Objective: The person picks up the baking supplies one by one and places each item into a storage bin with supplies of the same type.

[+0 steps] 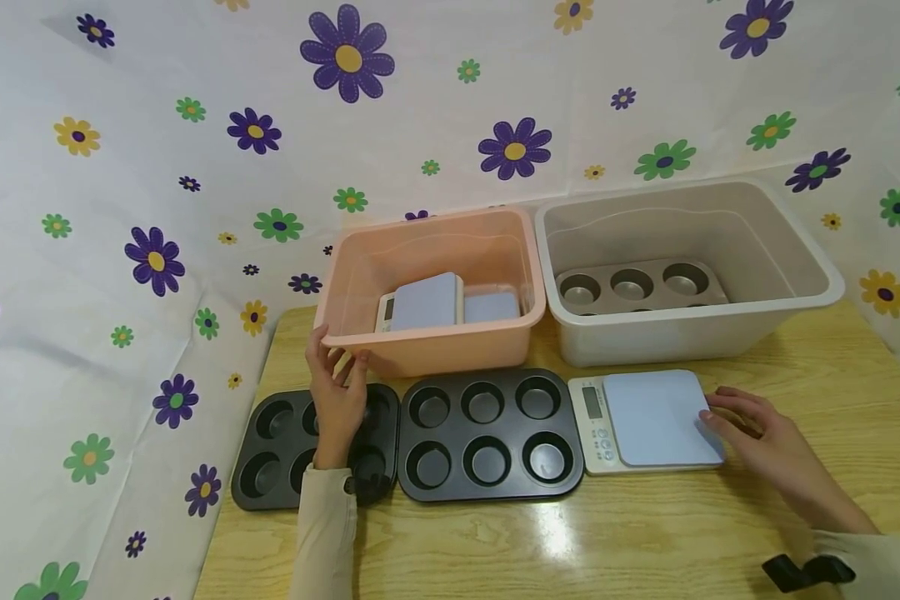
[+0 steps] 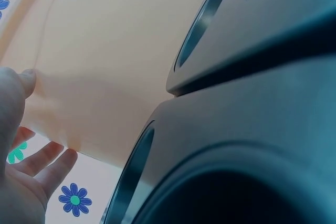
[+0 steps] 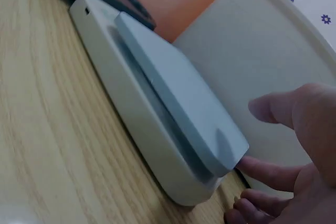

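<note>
My left hand (image 1: 337, 404) touches the front left corner of a pink plastic bin (image 1: 427, 354), thumb and spread fingertips on its wall in the left wrist view. Inside the bin lie a kitchen scale (image 1: 423, 302) and another pale, flat platform (image 1: 492, 307), partly hidden. My right hand (image 1: 768, 437) is at the right edge of a white kitchen scale (image 1: 663, 417) with a pale blue platform. In the right wrist view, its thumb stands off the platform and one finger reaches the scale's end (image 3: 228, 166). Below my left forearm is a dark muffin tin (image 1: 270, 450), partly covered.
A second dark muffin tin (image 1: 489, 437) lies between the first tin and the scale. Behind the scale stands a cream bin (image 1: 660, 337) with a brown muffin tin (image 1: 641, 287) inside. A flower-print cloth (image 1: 420, 108) hangs behind the wooden table (image 1: 480, 550).
</note>
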Demonstrator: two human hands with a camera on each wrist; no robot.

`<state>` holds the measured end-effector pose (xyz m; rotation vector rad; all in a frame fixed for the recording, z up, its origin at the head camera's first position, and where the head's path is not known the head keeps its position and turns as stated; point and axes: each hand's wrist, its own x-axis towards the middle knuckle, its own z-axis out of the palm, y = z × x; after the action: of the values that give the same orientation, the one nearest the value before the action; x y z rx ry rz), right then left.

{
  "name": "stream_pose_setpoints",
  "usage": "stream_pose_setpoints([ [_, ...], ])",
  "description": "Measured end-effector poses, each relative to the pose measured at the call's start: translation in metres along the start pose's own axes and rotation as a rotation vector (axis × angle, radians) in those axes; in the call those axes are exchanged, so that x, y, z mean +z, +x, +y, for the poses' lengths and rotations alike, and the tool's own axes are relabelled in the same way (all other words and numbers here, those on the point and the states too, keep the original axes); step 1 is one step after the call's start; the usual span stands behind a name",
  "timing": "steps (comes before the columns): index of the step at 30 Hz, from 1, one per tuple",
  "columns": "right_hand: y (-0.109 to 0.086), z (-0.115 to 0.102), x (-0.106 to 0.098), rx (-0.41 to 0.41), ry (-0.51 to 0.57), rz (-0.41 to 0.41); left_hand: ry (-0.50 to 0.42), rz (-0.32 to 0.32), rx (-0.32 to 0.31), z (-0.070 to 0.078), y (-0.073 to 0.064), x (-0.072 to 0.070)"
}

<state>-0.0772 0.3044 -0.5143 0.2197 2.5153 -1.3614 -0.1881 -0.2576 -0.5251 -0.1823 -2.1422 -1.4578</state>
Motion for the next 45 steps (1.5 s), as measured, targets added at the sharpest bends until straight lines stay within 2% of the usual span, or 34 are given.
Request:
stream_pose_setpoints([
  [5, 0.001, -0.006, -0.005, 0.057, 0.093, -0.084, 0.003, 0.005, 0.004, -0.002, 0.001, 0.0],
  [10, 0.001, -0.007, -0.005, 0.085, 0.162, -0.113, -0.002, 0.008, 0.004, -0.003, 0.001, 0.0],
  [14, 0.002, -0.003, -0.002, 0.066, 0.302, -0.161, -0.004, 0.009, 0.005, -0.003, 0.0, 0.0],
  [16, 0.002, -0.001, -0.001, 0.027, 0.357, -0.186, -0.008, 0.009, 0.006, -0.003, 0.0, 0.001],
  [18, 0.003, 0.0, 0.001, -0.028, 0.352, -0.187, -0.013, 0.007, 0.009, -0.002, -0.001, 0.001],
  [22, 0.004, 0.001, 0.003, -0.109, 0.262, -0.163, -0.012, 0.007, 0.006, -0.002, 0.0, 0.001],
  [28, 0.005, -0.001, 0.005, -0.105, 0.172, -0.158, -0.007, 0.01, 0.004, -0.003, 0.0, 0.001],
  [38, 0.005, -0.001, 0.008, -0.154, 0.13, -0.112, -0.019, 0.012, 0.005, -0.001, 0.001, 0.001],
  [45, 0.003, 0.002, 0.005, -0.143, 0.113, -0.097, -0.007, 0.01, -0.002, -0.002, 0.0, 0.001],
])
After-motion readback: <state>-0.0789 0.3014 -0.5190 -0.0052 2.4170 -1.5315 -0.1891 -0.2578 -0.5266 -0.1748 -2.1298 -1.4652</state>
